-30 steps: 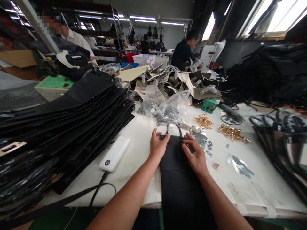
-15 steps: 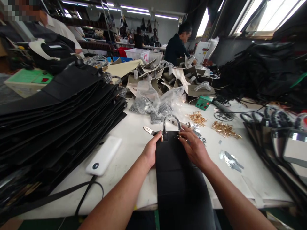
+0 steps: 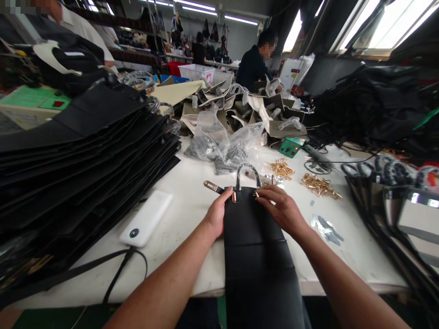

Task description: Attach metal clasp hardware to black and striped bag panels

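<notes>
A long black bag panel (image 3: 257, 242) extends from the worktable over its front edge toward me. Its arched handle (image 3: 248, 168), wrapped in clear plastic, stands at the far end. My left hand (image 3: 216, 214) grips the panel's left edge, thumb on top, beside a gold metal fitting (image 3: 234, 196) at the handle's left base. At the right base, my right hand (image 3: 279, 205) pinches a small gold pronged fitting (image 3: 256, 195) against the panel. A strap with a gold plate (image 3: 212, 186) sticks out to the left. The undersides of my left fingers are hidden.
A tall stack of black panels (image 3: 103, 146) rises at left, beside a white power bank (image 3: 147, 219). Gold fittings (image 3: 320, 185), grey metal plates (image 3: 327, 230) and plastic bags (image 3: 222, 146) lie beyond. Handled panels (image 3: 370, 205) lean at right. A person (image 3: 254, 64) works behind.
My right fingers have drawn closer together around the gold fitting, which shows more clearly at the handle's right base. My left hand keeps its hold; the view has shifted slightly.
</notes>
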Available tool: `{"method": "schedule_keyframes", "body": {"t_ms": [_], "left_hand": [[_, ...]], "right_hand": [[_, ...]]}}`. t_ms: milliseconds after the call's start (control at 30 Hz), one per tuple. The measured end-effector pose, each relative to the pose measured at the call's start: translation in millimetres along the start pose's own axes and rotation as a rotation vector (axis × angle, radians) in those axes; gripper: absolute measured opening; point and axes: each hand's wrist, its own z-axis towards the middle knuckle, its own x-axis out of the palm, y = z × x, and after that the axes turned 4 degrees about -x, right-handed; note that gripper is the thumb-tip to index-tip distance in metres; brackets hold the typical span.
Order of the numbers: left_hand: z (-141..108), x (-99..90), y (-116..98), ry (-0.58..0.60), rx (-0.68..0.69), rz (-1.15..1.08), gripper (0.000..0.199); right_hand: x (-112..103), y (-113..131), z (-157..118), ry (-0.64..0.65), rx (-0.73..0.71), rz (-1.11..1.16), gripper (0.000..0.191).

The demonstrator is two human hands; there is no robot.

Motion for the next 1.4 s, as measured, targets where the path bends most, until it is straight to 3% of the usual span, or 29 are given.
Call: {"method": "schedule_keyframes", "body": {"t_ms": [267, 500, 833, 1400], "left_hand": [[2, -0.2, 0, -0.004, 0.008, 0.011, 0.047], [4, -3.7, 2, -0.042, 0.031, 0.027, 0.043], [5, -7.5, 6, -0.062, -0.001, 0.026, 0.042], [5, -4.8, 6, -0.118, 0.016, 0.025, 0.04]], "right_hand": [[-6, 3, 1, 0.069, -0.051, -0.057, 0.02], [3, 1, 1, 0.08, -0.037, -0.162, 0.024], [-9, -1, 12, 0.308, -0.136, -0.21, 0.024], [0, 12, 19, 0.371, -0.135, -0.521, 0.02]]}}
